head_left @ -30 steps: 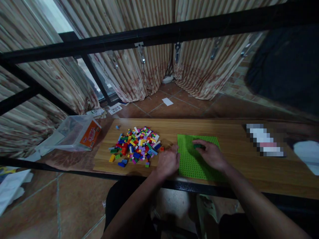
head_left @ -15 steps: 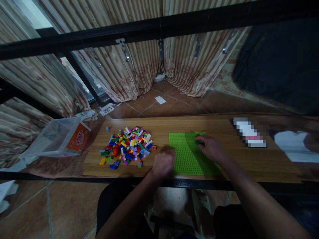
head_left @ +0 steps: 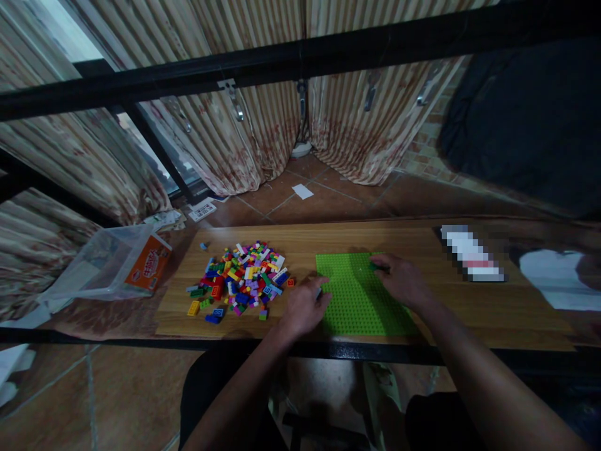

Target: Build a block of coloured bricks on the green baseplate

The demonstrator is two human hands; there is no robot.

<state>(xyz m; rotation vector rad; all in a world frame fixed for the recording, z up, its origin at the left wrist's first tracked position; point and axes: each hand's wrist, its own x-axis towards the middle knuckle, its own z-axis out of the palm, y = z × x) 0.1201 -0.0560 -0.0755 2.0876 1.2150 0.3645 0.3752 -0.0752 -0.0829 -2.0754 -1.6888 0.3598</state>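
A bright green studded baseplate [head_left: 347,300] lies flat on the wooden board. Over its far right part, my right hand [head_left: 399,279] pinches a small dark green brick [head_left: 374,266] between its fingertips. Whether the brick touches the studs is hard to tell. My left hand [head_left: 303,307] is at the plate's left edge, thumb and forefinger apart; a small bluish-grey spot shows between them, too unclear to name. To its left is a loose pile of coloured bricks [head_left: 248,275], with an orange-red brick [head_left: 290,282] nearest the hand.
Beyond the pile, a clear plastic box [head_left: 107,250] with an orange label stands off the board's left end. A blurred-out object [head_left: 472,254] lies on the right of the wooden board [head_left: 375,235]. A white sheet [head_left: 554,279] is at the far right.
My left hand has opened from a closed shape, its thumb and forefinger now apart at the plate's edge. The right hand stays almost in place with the dark green brick.
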